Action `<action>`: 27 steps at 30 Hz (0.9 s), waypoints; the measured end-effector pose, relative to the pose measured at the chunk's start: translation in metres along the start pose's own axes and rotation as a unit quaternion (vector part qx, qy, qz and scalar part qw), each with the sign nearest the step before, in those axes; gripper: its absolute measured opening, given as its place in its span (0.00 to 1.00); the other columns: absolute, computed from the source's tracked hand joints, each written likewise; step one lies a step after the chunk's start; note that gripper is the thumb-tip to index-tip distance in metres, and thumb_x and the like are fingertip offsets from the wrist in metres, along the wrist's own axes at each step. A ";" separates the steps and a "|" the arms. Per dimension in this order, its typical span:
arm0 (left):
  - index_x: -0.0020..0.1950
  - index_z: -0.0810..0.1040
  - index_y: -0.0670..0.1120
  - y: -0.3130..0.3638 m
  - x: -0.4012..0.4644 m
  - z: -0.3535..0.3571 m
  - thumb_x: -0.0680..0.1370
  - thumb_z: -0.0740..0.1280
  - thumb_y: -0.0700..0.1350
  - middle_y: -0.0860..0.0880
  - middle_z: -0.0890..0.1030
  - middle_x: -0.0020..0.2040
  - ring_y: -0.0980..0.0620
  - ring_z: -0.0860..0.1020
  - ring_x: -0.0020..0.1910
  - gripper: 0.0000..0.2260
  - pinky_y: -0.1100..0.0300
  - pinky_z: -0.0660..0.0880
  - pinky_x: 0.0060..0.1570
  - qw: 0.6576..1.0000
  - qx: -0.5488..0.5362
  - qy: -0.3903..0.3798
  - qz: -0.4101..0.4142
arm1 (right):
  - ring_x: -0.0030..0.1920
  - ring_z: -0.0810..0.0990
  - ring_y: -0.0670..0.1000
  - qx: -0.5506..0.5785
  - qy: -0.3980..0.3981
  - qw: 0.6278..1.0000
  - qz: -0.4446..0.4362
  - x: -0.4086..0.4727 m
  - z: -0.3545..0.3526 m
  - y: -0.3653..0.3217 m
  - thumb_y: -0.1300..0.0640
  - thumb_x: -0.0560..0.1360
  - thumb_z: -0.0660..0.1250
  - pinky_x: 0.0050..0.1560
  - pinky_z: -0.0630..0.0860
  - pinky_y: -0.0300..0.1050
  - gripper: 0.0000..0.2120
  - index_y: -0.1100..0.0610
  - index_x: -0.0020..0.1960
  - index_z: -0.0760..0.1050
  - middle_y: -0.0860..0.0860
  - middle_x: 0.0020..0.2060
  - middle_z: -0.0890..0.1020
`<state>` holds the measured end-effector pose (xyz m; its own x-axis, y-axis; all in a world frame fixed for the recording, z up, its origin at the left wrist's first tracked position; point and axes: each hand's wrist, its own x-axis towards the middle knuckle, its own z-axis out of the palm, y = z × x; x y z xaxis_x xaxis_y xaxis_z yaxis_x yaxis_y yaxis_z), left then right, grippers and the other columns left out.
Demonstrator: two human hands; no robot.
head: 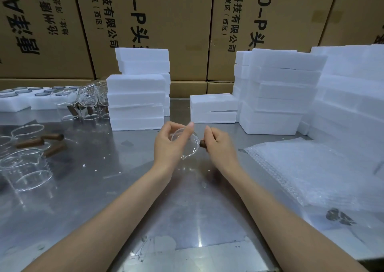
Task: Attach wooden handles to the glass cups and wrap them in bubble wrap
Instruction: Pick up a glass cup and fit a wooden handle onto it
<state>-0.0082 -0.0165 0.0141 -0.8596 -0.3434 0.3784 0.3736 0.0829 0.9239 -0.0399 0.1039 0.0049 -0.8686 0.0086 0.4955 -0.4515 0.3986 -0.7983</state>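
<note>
Glass cup point(185, 145) held above steel table point(187, 199), gripped by left hand point(169, 145); wooden handle point(202, 143) at its side pinched by right hand point(218, 141). Cartons point(149, 22) marked "4.0-P", "有限公司" (partly cut off). Bubble wrap point(311, 172) stacked right. Three handled cups point(27, 147) counted left.

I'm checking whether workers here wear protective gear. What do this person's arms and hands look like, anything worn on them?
Nothing is worn. The left hand and right hand are bare, with no gloves, and no rings show. Both forearms are uncovered all the way to the bottom edge of the picture: no sleeves, cuffs, watch or wristband in view. The fingernails look short and unpainted, though they are too small to be sure.
</note>
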 end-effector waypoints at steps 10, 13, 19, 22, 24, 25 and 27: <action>0.49 0.84 0.50 0.004 0.010 -0.011 0.77 0.67 0.50 0.54 0.84 0.48 0.59 0.80 0.48 0.07 0.72 0.73 0.41 0.977 -0.103 -0.141 -0.119 | 0.26 0.67 0.46 0.049 0.013 0.993 0.108 0.005 -0.015 -0.002 0.56 0.79 0.53 0.34 0.63 0.42 0.18 0.55 0.31 0.59 0.42 0.18 0.71; 0.57 0.81 0.46 0.005 0.014 -0.016 0.77 0.65 0.43 0.52 0.84 0.53 0.56 0.80 0.54 0.10 0.72 0.74 0.45 0.960 -0.140 -0.209 -0.123 | 0.20 0.66 0.40 0.070 0.004 0.989 0.131 0.006 -0.018 -0.003 0.58 0.79 0.53 0.28 0.60 0.39 0.17 0.55 0.31 0.59 0.42 0.17 0.71; 0.67 0.73 0.39 0.003 0.018 -0.028 0.72 0.70 0.37 0.48 0.81 0.60 0.55 0.78 0.60 0.23 0.68 0.73 0.56 0.929 -0.154 -0.321 -0.097 | 0.22 0.61 0.45 0.082 -0.008 0.983 0.164 0.006 -0.022 -0.003 0.59 0.78 0.52 0.24 0.59 0.36 0.16 0.55 0.31 0.58 0.43 0.16 0.68; 0.68 0.72 0.40 0.001 0.019 -0.029 0.70 0.69 0.36 0.48 0.79 0.62 0.54 0.77 0.62 0.25 0.67 0.73 0.56 0.928 -0.127 -0.342 -0.078 | 0.23 0.61 0.47 0.095 -0.008 0.979 0.180 0.006 -0.023 -0.002 0.59 0.77 0.53 0.25 0.59 0.37 0.16 0.55 0.31 0.59 0.44 0.18 0.67; 0.67 0.73 0.42 0.000 0.018 -0.028 0.69 0.70 0.36 0.49 0.79 0.64 0.55 0.76 0.63 0.27 0.67 0.73 0.56 0.931 -0.107 -0.342 -0.069 | 0.23 0.60 0.46 0.097 -0.012 0.978 0.181 0.006 -0.023 -0.002 0.59 0.78 0.53 0.24 0.59 0.36 0.16 0.55 0.31 0.59 0.43 0.17 0.67; 0.67 0.73 0.43 -0.001 0.018 -0.028 0.68 0.71 0.36 0.49 0.78 0.65 0.55 0.76 0.64 0.28 0.66 0.73 0.58 0.934 -0.094 -0.339 -0.065 | 0.23 0.60 0.47 0.097 -0.014 0.979 0.181 0.006 -0.022 -0.003 0.59 0.78 0.52 0.24 0.58 0.36 0.16 0.55 0.31 0.59 0.42 0.16 0.67; 0.67 0.73 0.46 -0.001 0.017 -0.027 0.66 0.74 0.38 0.51 0.77 0.65 0.58 0.75 0.64 0.29 0.66 0.71 0.62 0.941 -0.059 -0.330 -0.054 | 0.23 0.60 0.47 0.097 -0.017 0.979 0.179 0.006 -0.022 -0.002 0.59 0.78 0.52 0.25 0.58 0.37 0.16 0.54 0.31 0.58 0.42 0.15 0.67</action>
<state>-0.0140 -0.0482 0.0177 -0.9091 0.3153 0.2722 0.2750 -0.0365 0.9607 -0.0392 0.1229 0.0171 -0.9829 0.0850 0.1630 -0.1441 0.1943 -0.9703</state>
